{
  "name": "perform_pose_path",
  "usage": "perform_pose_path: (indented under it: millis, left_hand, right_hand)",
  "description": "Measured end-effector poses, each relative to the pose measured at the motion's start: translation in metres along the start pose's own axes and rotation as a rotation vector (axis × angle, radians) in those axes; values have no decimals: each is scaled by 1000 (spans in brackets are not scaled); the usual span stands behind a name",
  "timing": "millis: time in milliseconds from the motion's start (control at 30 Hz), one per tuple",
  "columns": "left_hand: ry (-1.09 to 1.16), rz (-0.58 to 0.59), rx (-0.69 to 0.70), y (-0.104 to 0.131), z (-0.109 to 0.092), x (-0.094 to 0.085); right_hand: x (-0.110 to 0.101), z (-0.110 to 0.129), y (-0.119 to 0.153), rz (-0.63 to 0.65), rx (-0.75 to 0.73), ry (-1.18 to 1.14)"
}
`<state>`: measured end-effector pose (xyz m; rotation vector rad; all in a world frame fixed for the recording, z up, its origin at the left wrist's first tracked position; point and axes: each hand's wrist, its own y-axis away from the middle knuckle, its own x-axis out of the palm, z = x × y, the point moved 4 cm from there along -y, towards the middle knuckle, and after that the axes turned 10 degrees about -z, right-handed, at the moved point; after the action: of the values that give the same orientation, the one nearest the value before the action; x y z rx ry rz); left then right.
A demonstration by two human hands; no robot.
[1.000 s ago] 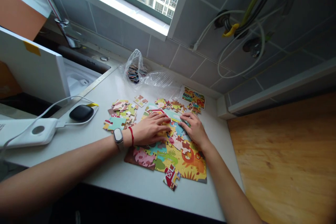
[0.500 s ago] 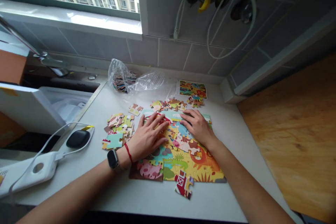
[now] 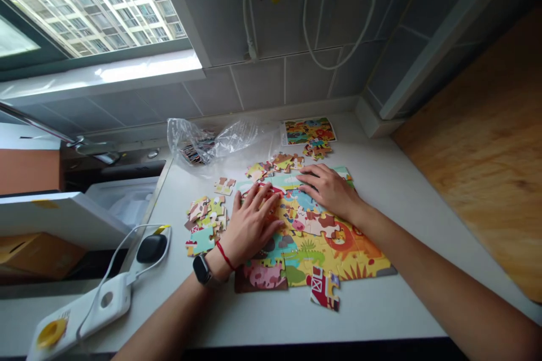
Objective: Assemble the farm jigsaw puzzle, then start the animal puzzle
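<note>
A partly joined animal jigsaw puzzle lies flat on the white counter. My left hand rests palm down on its left part, fingers spread, near the red barn picture. On the upper right part lies my right hand, fingers stretched out toward the sky and blue pieces. Neither hand holds a piece. Between them a joined cow section sits on the puzzle. A small joined barn section overlaps the front edge. Loose puzzle pieces are heaped left of my left hand, and more puzzle pieces lie behind the top edge.
A clear plastic bag with more pieces stands at the back, beside a picture card. To the left are a sink, a white power strip and a black charger with its cable. A wooden panel borders the right.
The camera view has tilted and shifted, so the counter appears turned and moved to the right. Both hands stay at about the same places on the puzzle.
</note>
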<state>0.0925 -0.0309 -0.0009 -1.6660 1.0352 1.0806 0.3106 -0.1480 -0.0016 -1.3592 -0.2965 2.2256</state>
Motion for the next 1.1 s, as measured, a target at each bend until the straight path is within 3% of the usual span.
perform_pose_path:
  millis: [267,467,800,933,1100]
  left_hand:
    - [8,-76,26,-3,-6,-11]
    - [219,-162,323,-6,-26,-27]
    - [-26,-74,624,6,-68,-46]
    - [-100,-69,717,-7,-65,-50]
    - [-185,-87,855,-41,-51,-41]
  right_hand:
    - [-1,-3,4,-2,-80,69]
    - [0,-4,4,-32,-112,76]
    - [0,-3,4,-44,-103,75]
    - [0,-4,4,-37,-108,70]
    - [2,-5,4,-32,-101,68]
